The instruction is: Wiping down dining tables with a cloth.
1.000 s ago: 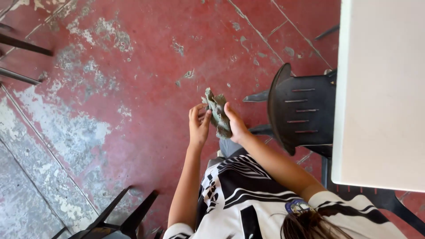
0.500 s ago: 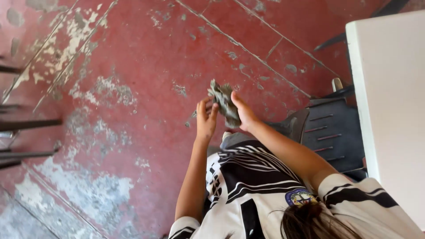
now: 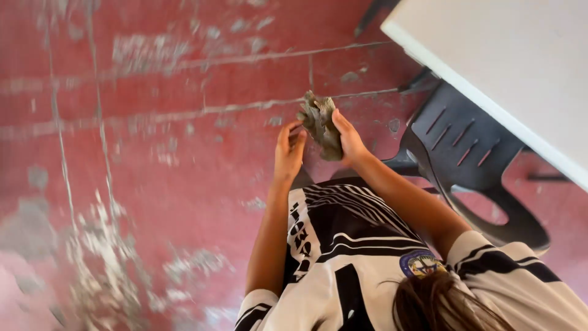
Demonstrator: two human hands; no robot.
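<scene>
Grey-green and crumpled, a small wad of material sat between the person's two hands, raised in front of the chest over the floor. It might have been cloth, or a bundle of worn paper; the picture was too soft to say which. The right hand had closed on it, thumb along one side and palm behind, so the wad stood roughly upright against that hand. The left hand was just beside it, fingers curled and their tips at or close to the wad's lower edge; whether they truly touched it could not be told.

As for progress, the wad was in hand and being worked between the fingers, but it looked bunched rather than flattened or sorted, so most of the handling seemed yet to be done.

Room to move was plentiful on the left, where only the worn red concrete floor lay with its pale cracks and scuffs. On the right it was tighter: a dark plastic chair stood near the right forearm, and the white table edge ran diagonally above it.
</scene>
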